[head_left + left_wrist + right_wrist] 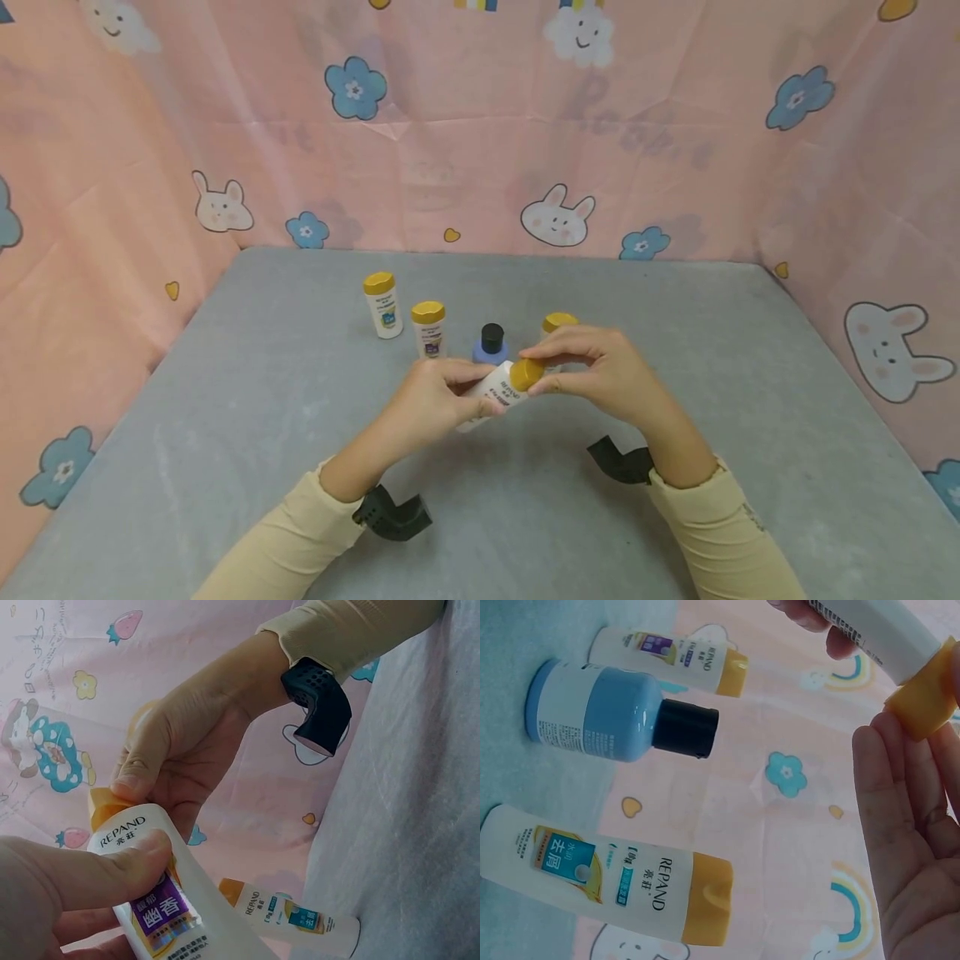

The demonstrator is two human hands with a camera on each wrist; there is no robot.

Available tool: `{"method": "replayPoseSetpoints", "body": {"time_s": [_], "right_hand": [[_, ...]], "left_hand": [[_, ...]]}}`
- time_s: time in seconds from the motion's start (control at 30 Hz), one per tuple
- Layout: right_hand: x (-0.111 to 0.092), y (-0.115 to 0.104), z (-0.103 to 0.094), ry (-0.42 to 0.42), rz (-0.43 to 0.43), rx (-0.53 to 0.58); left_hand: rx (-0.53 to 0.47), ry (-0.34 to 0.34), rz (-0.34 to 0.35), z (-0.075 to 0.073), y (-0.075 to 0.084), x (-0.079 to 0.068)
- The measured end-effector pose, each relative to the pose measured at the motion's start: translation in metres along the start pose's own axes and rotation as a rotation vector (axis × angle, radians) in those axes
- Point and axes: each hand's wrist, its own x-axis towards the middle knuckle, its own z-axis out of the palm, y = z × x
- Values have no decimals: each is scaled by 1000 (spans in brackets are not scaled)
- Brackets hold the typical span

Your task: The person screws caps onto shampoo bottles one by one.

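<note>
A white shampoo bottle [495, 388] with a gold cap and a purple label is held tilted above the table, its cap end up and to the right. My left hand [427, 400] grips its body, the thumb [142, 862] lying across the front label. With thumb and fingertips my right hand [600, 371] pinches the gold cap [527, 374]; whether the cap is loose cannot be told. Just behind the hands stands a blue bottle [489, 352] with a black cap. Another gold-capped bottle [559, 321] is partly hidden by the right hand.
Two more white, gold-capped bottles stand to the left, one farther back [384, 310] and one nearer [430, 329]. A grey cloth covers the table [262, 417]. Pink printed curtains [450, 150] enclose its back and sides. Each wrist wears a black mount [393, 512].
</note>
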Motion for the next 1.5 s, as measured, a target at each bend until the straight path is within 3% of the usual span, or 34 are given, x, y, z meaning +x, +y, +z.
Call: {"method": "replayPoseSetpoints", "body": {"time_s": [0.2, 0.63, 1.1, 1.5], "right_hand": [[1, -1, 1, 10, 65, 15], [0, -4, 3, 48, 98, -5], [-3, -3, -4, -42, -109, 80], [-3, -4, -2, -23, -86, 81]], "left_hand": [[15, 16, 11, 0, 0, -1], [13, 15, 36, 2, 0, -1], [-33, -31, 97, 0, -2, -2], [-47, -19, 66, -1, 0, -4]]}}
